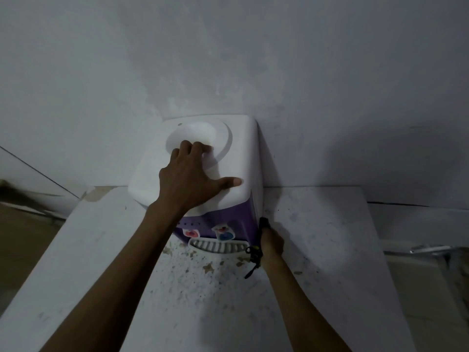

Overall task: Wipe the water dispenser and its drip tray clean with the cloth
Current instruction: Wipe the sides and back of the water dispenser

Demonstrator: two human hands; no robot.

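The water dispenser (243, 153) has a white top and a purple front and stands on a white table (83, 250), back against the wall. My left hand (187, 179) rests on its top, fingers hooked into the round bottle recess, thumb spread along the front edge. My right hand (271, 242) is low at the dispenser's right side, closed on a small dark cloth (264, 222) that touches the side panel. A black cord (253, 260) dangles by that wrist. The white slotted drip tray (218, 246) sits under the red tap (191, 233) and the blue tap (224, 235).
The tabletop in front of the tray is speckled with brown stains and chipped spots (208, 268). A grey wall (228, 59) rises directly behind the dispenser. A metal bar (431, 248) lies at the right, beyond the table's edge. The floor shows at the left.
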